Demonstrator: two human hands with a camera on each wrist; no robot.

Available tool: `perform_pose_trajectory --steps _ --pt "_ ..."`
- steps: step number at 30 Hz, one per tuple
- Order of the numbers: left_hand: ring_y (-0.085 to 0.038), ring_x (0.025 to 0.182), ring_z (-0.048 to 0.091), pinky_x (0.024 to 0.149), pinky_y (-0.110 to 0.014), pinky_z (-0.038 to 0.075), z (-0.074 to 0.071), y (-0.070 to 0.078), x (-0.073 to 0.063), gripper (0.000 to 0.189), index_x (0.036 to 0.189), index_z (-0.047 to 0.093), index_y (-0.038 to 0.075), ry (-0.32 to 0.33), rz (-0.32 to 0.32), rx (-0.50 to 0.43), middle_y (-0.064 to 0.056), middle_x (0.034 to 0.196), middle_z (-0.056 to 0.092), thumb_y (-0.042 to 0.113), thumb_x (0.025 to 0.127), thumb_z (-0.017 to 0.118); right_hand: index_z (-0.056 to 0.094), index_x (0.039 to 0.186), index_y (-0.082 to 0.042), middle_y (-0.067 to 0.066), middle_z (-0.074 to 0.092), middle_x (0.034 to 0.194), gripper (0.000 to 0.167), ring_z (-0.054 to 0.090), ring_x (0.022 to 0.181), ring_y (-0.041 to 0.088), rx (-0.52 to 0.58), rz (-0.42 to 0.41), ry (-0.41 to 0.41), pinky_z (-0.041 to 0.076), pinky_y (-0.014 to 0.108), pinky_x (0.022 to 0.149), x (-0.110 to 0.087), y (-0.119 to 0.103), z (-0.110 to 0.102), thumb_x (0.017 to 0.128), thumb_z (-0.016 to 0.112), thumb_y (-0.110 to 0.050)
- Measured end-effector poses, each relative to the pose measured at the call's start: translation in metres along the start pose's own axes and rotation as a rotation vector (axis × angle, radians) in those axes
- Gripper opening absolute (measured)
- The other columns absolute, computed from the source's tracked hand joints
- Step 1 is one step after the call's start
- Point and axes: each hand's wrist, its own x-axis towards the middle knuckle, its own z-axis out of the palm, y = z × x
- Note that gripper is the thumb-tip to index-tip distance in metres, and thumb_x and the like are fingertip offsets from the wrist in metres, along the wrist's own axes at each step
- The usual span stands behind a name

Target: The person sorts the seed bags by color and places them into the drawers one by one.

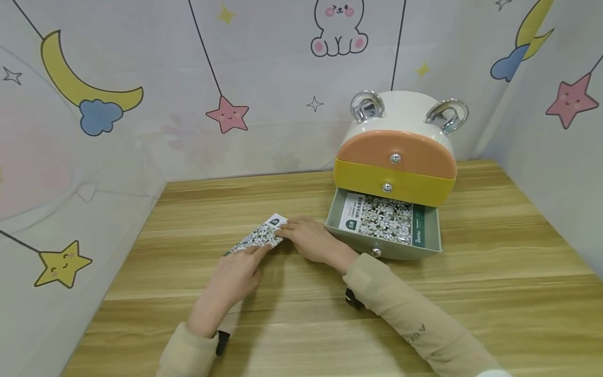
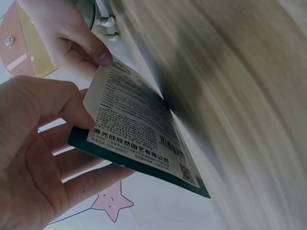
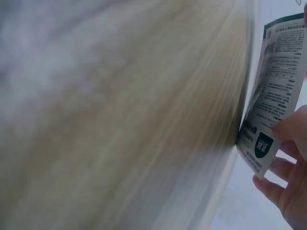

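A flower seed packet with white blossoms on its front is held tilted up at the tabletop, left of the drawer box. My left hand pinches its green-banded end, thumb on the printed back, which faces the left wrist camera. At the other end, by the green logo, my right hand grips the packet between thumb and fingers. The lower long edge appears to touch the wood. A similar packet lies flat in the pulled-out grey-green drawer, just right of my right hand.
The drawer box has a white top with two silver ring ears. Its orange drawer and yellow drawer are closed. A wood-grain table lies beneath, and a curtain with cartoon prints hangs behind.
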Motion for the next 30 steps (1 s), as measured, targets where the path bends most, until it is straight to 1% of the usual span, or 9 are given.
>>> perform_pose_trajectory --steps 4,8,11,13,17,20,24,27,30 --pt "-0.027 0.093 0.071 0.07 -0.04 0.059 -0.002 0.0 -0.003 0.045 0.118 0.067 0.008 0.089 0.018 0.052 -0.011 0.108 0.072 -0.003 0.075 0.068 0.059 0.133 -0.022 0.0 0.06 0.135 0.042 0.056 0.126 0.019 0.012 0.019 0.029 0.048 0.037 0.104 -0.002 -0.003 0.0 0.095 0.051 -0.006" --pt "-0.026 0.091 0.071 0.065 -0.038 0.058 -0.004 0.001 -0.006 0.046 0.117 0.067 0.009 0.166 0.045 0.107 -0.009 0.107 0.073 -0.005 0.072 0.069 0.059 0.132 -0.022 -0.001 0.061 0.133 0.042 0.057 0.124 0.019 0.02 0.036 0.055 0.049 0.037 0.102 -0.005 -0.005 -0.001 0.095 0.049 -0.004" --pt "-0.026 0.091 0.072 0.06 -0.035 0.058 -0.007 0.003 -0.007 0.049 0.117 0.067 0.009 0.221 0.063 0.138 -0.009 0.106 0.073 -0.007 0.07 0.069 0.06 0.13 -0.021 0.0 0.063 0.13 0.041 0.06 0.121 0.019 0.018 0.041 0.097 0.05 0.036 0.101 -0.006 -0.007 -0.002 0.095 0.048 -0.002" --pt "-0.026 0.09 0.072 0.061 -0.035 0.058 -0.008 0.004 -0.008 0.051 0.117 0.067 0.009 0.254 0.07 0.149 -0.009 0.106 0.073 -0.009 0.069 0.069 0.062 0.128 -0.02 0.0 0.066 0.126 0.041 0.062 0.117 0.018 0.01 0.04 0.132 0.051 0.035 0.098 -0.008 -0.008 -0.003 0.093 0.05 -0.001" --pt "-0.025 0.079 0.073 0.051 -0.028 0.054 -0.011 0.006 -0.01 0.053 0.115 0.067 0.008 0.319 0.088 0.145 -0.01 0.103 0.074 -0.012 0.067 0.07 0.064 0.124 -0.018 -0.001 0.069 0.12 0.04 0.065 0.11 0.017 -0.003 0.04 0.187 0.054 0.033 0.092 -0.012 -0.01 -0.006 0.09 0.054 0.001" --pt "-0.022 0.068 0.071 0.044 -0.022 0.047 -0.014 0.007 -0.011 0.053 0.113 0.069 0.007 0.379 0.11 0.136 -0.011 0.099 0.075 -0.015 0.064 0.069 0.065 0.122 -0.017 -0.002 0.07 0.117 0.039 0.067 0.106 0.016 -0.008 0.045 0.213 0.056 0.032 0.087 -0.015 -0.012 -0.009 0.089 0.055 0.001" --pt "-0.021 0.063 0.069 0.047 -0.022 0.05 -0.017 0.009 -0.011 0.05 0.108 0.07 0.005 0.443 0.136 0.138 -0.01 0.094 0.075 -0.017 0.062 0.068 0.066 0.12 -0.017 -0.002 0.071 0.113 0.038 0.069 0.099 0.015 -0.022 0.033 0.245 0.057 0.032 0.08 -0.021 -0.015 -0.012 0.087 0.057 0.001" --pt "-0.022 0.066 0.07 0.052 -0.024 0.054 -0.019 0.01 -0.012 0.046 0.104 0.071 0.005 0.468 0.145 0.14 -0.009 0.091 0.075 -0.016 0.064 0.068 0.067 0.119 -0.016 -0.002 0.072 0.11 0.038 0.07 0.094 0.014 -0.03 0.022 0.261 0.057 0.03 0.075 -0.025 -0.017 -0.015 0.086 0.058 0.001" --pt "-0.023 0.069 0.071 0.056 -0.027 0.057 -0.023 0.012 -0.012 0.04 0.102 0.072 0.005 0.484 0.149 0.142 -0.009 0.09 0.075 -0.015 0.067 0.068 0.066 0.119 -0.017 -0.003 0.072 0.109 0.038 0.07 0.092 0.013 -0.04 0.024 0.258 0.057 0.029 0.071 -0.029 -0.019 -0.02 0.086 0.059 0.001"
